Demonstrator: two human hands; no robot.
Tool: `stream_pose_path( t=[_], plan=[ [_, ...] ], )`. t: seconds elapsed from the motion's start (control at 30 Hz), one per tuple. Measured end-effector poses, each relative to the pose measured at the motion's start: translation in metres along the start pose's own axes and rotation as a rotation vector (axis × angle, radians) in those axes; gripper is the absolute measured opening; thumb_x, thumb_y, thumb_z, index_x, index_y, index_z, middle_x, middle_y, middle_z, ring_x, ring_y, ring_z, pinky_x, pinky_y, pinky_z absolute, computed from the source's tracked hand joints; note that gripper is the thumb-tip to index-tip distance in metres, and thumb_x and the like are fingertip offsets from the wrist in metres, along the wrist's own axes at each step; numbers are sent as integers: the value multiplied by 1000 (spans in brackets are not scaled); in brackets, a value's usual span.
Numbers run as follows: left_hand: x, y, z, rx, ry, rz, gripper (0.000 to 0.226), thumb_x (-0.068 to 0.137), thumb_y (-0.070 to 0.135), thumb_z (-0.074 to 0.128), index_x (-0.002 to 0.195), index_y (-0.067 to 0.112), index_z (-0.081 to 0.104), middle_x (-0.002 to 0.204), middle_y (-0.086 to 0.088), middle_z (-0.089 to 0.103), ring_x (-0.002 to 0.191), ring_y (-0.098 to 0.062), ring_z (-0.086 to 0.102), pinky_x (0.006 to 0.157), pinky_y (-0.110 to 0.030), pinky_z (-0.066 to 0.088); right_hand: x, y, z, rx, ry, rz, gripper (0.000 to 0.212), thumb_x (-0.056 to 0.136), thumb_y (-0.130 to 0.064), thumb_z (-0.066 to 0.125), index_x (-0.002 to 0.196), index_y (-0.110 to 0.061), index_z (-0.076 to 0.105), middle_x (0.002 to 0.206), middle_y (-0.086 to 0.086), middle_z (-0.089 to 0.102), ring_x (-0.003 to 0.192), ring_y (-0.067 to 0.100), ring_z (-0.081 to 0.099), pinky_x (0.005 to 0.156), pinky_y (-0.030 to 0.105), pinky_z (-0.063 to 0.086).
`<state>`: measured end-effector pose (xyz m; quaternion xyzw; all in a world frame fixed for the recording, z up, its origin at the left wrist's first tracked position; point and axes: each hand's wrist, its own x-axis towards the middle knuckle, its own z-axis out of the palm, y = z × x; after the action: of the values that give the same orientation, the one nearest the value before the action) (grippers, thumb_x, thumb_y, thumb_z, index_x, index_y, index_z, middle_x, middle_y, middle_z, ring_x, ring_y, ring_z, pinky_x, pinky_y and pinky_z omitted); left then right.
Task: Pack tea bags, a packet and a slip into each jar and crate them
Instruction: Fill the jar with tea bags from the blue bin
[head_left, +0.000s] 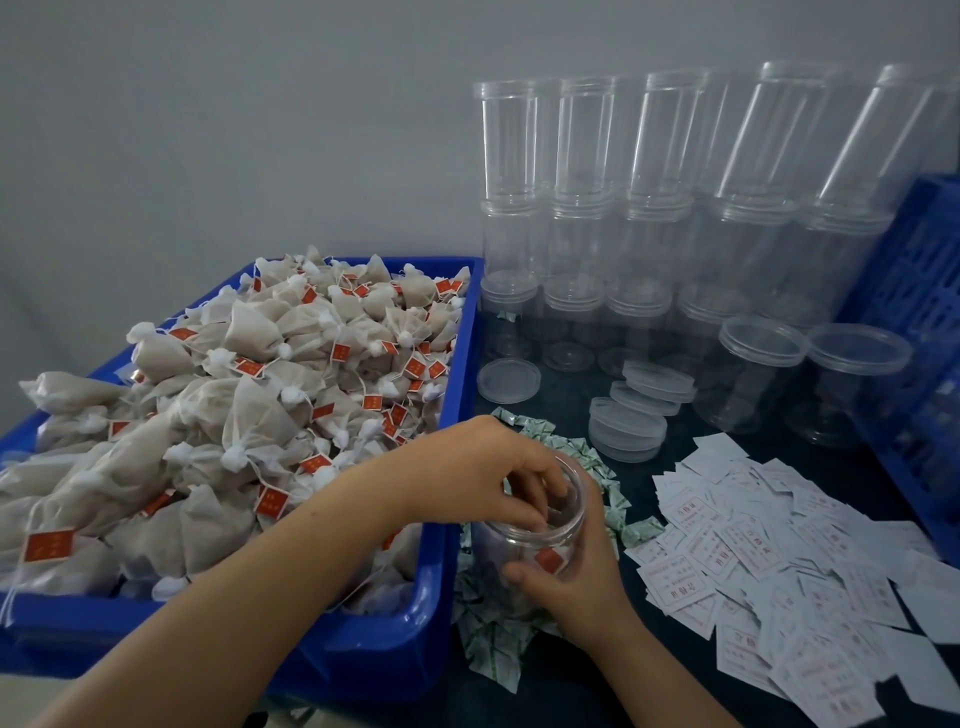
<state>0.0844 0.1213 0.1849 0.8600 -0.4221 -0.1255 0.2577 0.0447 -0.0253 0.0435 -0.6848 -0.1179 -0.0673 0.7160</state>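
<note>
Right beside the blue bin (447, 395), the open jar (535, 540) stands upright, mouth up, with the right hand (576, 582) wrapped round its side and the left hand (483, 478) curled over the rim, fingertips inside (holding what, can't tell).

One blue tub (457, 395) on the desk's left side holds a heap of tea bags (249, 395), far too many to count. Clear empty jars (613, 218) are stacked along the back edge in three tiers of about five; those behind cannot be counted. Two more lidded jars (761, 379) stand in front of the stack. One open jar (540, 540) stands near the front edge. Four loose lids (626, 428) lie near the middle. Green-and-white packets (493, 644) and white slips (779, 561) lie in uncountable piles. One blue crate (914, 322) stands at the right edge.
</note>
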Motion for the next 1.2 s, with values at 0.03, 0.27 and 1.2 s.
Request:
stream_pose_path(
  t=[0.03, 0.27, 1.2],
  plan=[
    [0, -1, 0, 0, 7, 5, 28, 84, 12, 70, 112, 14, 66, 92, 6, 72, 79, 12, 61, 74, -2, 44, 0, 0, 0, 0, 3, -1, 103, 64, -51, 88, 148, -30, 32, 132, -17, 58, 124, 10, 58, 93, 18, 50],
    [-7, -9, -11, 66, 421, 9, 25, 87, 29, 62, 107, 16, 68, 88, 9, 69, 80, 2, 65, 77, -10, 51, -1, 4, -1, -58, 34, -74, 99, 57, -46, 88, 141, -45, 37, 125, -16, 59, 125, 12, 55, 96, 22, 50],
    [-20, -69, -17, 825, -129, -935, 27, 87, 44, 60, 109, 26, 61, 121, 1, 54, 124, -26, 37, 104, -52, 21, -4, 0, -1, -73, 9, -77, 93, 53, -41, 85, 129, -68, 37, 121, -24, 58, 122, 1, 54, 90, 13, 49]
  ],
)
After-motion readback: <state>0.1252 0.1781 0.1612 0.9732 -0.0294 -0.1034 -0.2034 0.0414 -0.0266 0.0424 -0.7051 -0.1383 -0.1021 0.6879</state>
